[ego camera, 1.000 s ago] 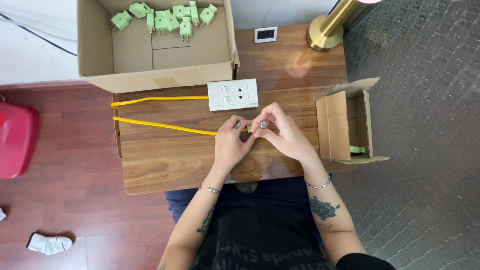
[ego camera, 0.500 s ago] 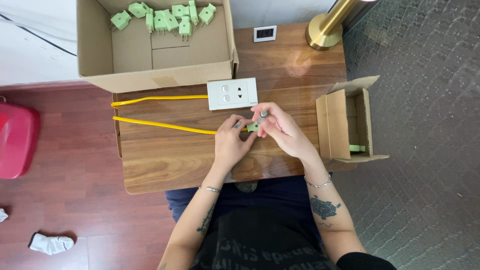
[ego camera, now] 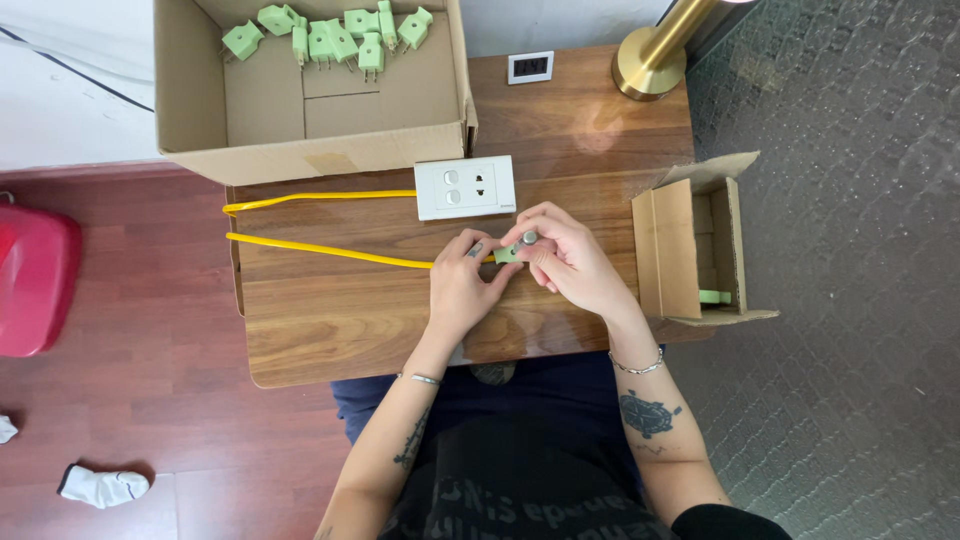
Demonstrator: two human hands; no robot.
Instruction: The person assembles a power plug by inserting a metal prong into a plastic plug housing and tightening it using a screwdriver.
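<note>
Near the middle of the counter [ego camera: 330, 330], toward its front edge: two bare hands meeting over one small part.

- Left hand [ego camera: 462, 285]: fingers closed around the end of a yellow cable [ego camera: 320, 247], pinning it just where it meets the plug.
- Right hand [ego camera: 568, 262]: fingertips pinched on a small green plug [ego camera: 508, 254] and on a grey-tipped tool or screw head [ego camera: 528, 238]; which of the two cannot be told.
- Yellow cable: runs left to the counter's left edge, loops back to a white wall socket [ego camera: 465, 187] lying flat behind the hands.
- Large cardboard box [ego camera: 190, 90], back left corner: holds a row of green plugs [ego camera: 330, 35].
- Small cardboard box [ego camera: 665, 250], right edge: on its side, one green piece [ego camera: 714, 296] inside.
- Brass lamp base [ego camera: 648, 72] and small clock [ego camera: 530, 67], back edge.

Risks, judged: the plug is tiny and gripped only by fingertips, so a slip could drop it off the front edge; a tug on the cable loop could drag the loose socket.
</note>
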